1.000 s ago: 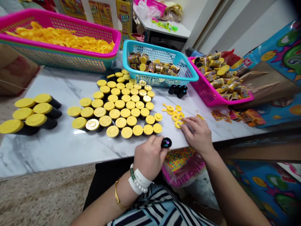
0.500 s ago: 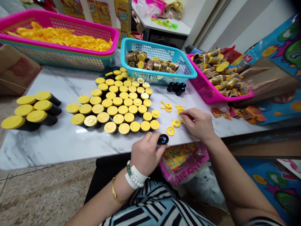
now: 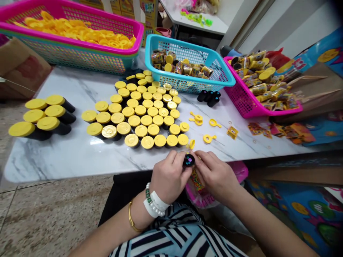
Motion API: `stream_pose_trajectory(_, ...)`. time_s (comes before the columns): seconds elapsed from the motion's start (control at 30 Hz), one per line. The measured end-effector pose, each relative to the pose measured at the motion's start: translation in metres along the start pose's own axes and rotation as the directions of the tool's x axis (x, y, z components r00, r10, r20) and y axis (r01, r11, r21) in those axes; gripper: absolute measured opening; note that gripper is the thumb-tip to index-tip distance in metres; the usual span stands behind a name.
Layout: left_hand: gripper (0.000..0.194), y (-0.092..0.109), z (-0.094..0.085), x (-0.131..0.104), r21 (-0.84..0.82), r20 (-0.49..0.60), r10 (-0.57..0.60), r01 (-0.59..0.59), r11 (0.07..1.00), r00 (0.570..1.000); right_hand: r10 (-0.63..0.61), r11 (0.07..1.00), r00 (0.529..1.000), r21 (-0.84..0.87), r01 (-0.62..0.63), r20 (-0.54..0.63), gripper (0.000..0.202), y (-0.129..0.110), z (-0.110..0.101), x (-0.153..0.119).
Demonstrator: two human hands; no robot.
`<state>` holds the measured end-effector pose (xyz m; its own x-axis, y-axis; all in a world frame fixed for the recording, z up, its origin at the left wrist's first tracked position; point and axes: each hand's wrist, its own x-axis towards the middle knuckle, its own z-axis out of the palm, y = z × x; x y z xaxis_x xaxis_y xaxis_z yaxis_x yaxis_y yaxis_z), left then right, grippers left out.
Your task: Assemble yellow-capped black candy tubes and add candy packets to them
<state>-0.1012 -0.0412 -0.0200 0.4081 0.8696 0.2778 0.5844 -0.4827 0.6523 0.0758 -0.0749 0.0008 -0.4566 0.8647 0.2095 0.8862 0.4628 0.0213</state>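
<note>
My left hand (image 3: 167, 176) is closed around a small black tube (image 3: 189, 160), its open top facing up with blue and purple beads showing inside. Right beside it, my right hand (image 3: 218, 175) pinches a yellow plastic cap piece (image 3: 192, 144), whose lid part sticks up past the fingertips at the tube's rim. The exact grip is partly hidden. On the table beyond lie loose yellow ring pieces with tabs (image 3: 209, 138). To the left stand many black tubes with round yellow lids (image 3: 147, 120), packed close together.
At the back are a pink basket (image 3: 88, 9) of yellow pieces, a blue basket (image 3: 187, 84) and another pink basket (image 3: 241, 100) of wrapped tubes. Several black tubes (image 3: 209, 97) stand near the blue one. A bead-filled tub (image 3: 242, 171) sits below the table edge.
My right hand has come left and down from the loose yellow pieces to the black tube, bringing a yellow cap piece. My left hand still holds the tube. The view has shifted slightly.
</note>
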Motion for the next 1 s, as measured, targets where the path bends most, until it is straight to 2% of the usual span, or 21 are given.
stream_pose_trajectory(0.1, 0.028, 0.000, 0.001, 0.002, -0.005, 0.005, -0.017, 0.017, 1.000, 1.000, -0.001, 1.000, 0.998, 0.017, 0.000, 0.058, 0.043, 0.013, 0.000, 0.011)
stream_pose_trajectory(0.23, 0.025, 0.000, 0.001, 0.003, 0.012, 0.003, -0.031, 0.031, 0.999, 1.000, 0.144, 0.983, 0.987, -0.107, -0.152, -0.071, 0.039, 0.034, 0.011, 0.025)
stream_pose_trajectory(0.3, 0.024, 0.000, 0.001, 0.003, 0.010, 0.006, -0.030, 0.030, 0.999, 1.000, 0.182, 0.975, 0.981, -0.114, -0.189, -0.069, 0.038, 0.039, 0.013, 0.028)
stream_pose_trajectory(0.43, 0.025, 0.000, 0.000, 0.002, 0.000, 0.019, -0.030, 0.030, 1.000, 0.999, 0.099, 0.995, 0.991, 0.004, -0.099, 0.095, 0.044, 0.039, -0.001, 0.026)
stream_pose_trajectory(0.5, 0.025, -0.001, 0.001, 0.003, 0.002, 0.012, -0.031, 0.031, 1.000, 0.999, 0.072, 0.991, 0.987, 0.099, -0.087, 0.144, 0.048, 0.039, -0.010, 0.026)
stream_pose_trajectory(0.57, 0.025, -0.001, 0.001, 0.003, 0.000, 0.002, -0.029, 0.029, 1.000, 1.000, 0.070, 0.973, 0.984, 0.206, -0.103, 0.165, 0.042, 0.040, -0.016, 0.027)
stream_pose_trajectory(0.67, 0.025, -0.001, 0.002, 0.003, -0.007, -0.009, -0.023, 0.023, 1.000, 1.000, 0.161, 0.937, 0.976, 0.289, -0.198, 0.148, 0.024, 0.042, -0.017, 0.032)
stream_pose_trajectory(0.77, 0.025, -0.002, 0.002, 0.002, -0.008, -0.011, -0.020, 0.020, 1.000, 1.000, 0.294, 0.884, 0.936, 0.317, -0.343, 0.193, 0.013, 0.046, -0.015, 0.037)
stream_pose_trajectory(0.83, 0.027, -0.002, 0.002, 0.002, -0.014, -0.007, -0.021, 0.020, 1.000, 1.000, 0.332, 0.812, 0.900, 0.399, -0.426, 0.283, 0.012, 0.051, -0.015, 0.037)
stream_pose_trajectory(0.87, 0.027, -0.002, 0.002, 0.002, -0.018, -0.003, -0.021, 0.021, 1.000, 1.000, 0.342, 0.747, 0.881, 0.475, -0.465, 0.325, 0.014, 0.053, -0.015, 0.037)
stream_pose_trajectory(0.93, 0.027, -0.002, 0.001, 0.003, -0.028, 0.014, -0.026, 0.026, 0.999, 1.000, 0.339, 0.529, 0.844, 0.658, -0.536, 0.415, 0.018, 0.054, -0.018, 0.034)
stream_pose_trajectory(1.0, 0.025, -0.002, 0.000, 0.004, -0.041, 0.046, -0.025, 0.027, 0.999, 0.999, 0.308, 0.232, 0.820, 0.797, -0.557, 0.483, 0.024, 0.049, -0.022, 0.031)
